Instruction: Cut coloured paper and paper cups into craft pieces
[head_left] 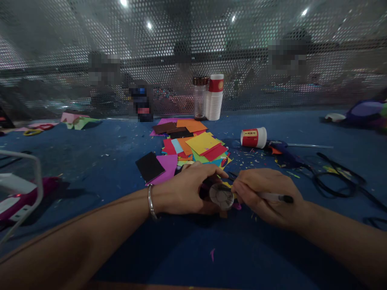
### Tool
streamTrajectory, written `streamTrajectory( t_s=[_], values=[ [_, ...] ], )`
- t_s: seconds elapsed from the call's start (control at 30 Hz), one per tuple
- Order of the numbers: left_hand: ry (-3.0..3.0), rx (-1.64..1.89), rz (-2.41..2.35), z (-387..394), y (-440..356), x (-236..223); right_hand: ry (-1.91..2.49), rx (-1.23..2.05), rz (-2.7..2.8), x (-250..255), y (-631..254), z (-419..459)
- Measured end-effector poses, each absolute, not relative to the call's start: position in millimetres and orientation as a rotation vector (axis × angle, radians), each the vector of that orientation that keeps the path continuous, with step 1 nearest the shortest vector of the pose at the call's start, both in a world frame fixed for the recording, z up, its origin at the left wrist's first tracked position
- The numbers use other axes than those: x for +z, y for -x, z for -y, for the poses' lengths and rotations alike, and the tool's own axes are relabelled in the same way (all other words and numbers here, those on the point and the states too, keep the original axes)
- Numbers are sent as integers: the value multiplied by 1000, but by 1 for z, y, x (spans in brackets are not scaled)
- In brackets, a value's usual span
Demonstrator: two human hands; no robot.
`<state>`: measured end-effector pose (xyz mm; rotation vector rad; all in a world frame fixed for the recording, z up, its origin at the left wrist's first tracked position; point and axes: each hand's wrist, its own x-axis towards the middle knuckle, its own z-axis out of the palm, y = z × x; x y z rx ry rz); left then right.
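Near the middle of the blue table, my left hand curls its fingers around a small object with a round white face marked with dark lines. The rest of that object is mostly hidden by the hand, so its kind is unclear. My right hand pinches a pen with a clear barrel and a black end. Its fingertips are right beside the white face; the pen's tip cannot be made out clearly. Just beyond my hands lies a pile of coloured paper, with a black sheet at its left.
A red-and-white paper cup lies on its side by a blue glue gun with a black cord. Behind stand a clear bottle and stacked cups. A magenta device sits left, before a perforated metal screen.
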<state>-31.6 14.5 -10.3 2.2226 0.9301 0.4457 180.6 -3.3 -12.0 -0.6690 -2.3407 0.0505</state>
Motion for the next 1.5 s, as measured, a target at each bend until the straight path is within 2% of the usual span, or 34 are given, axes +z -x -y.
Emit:
streamTrajectory(
  t_s=[1.5],
  values=[
    [-2182,428,-929,-14,31,-10,631,119,2338,-13,-177,4]
  ],
)
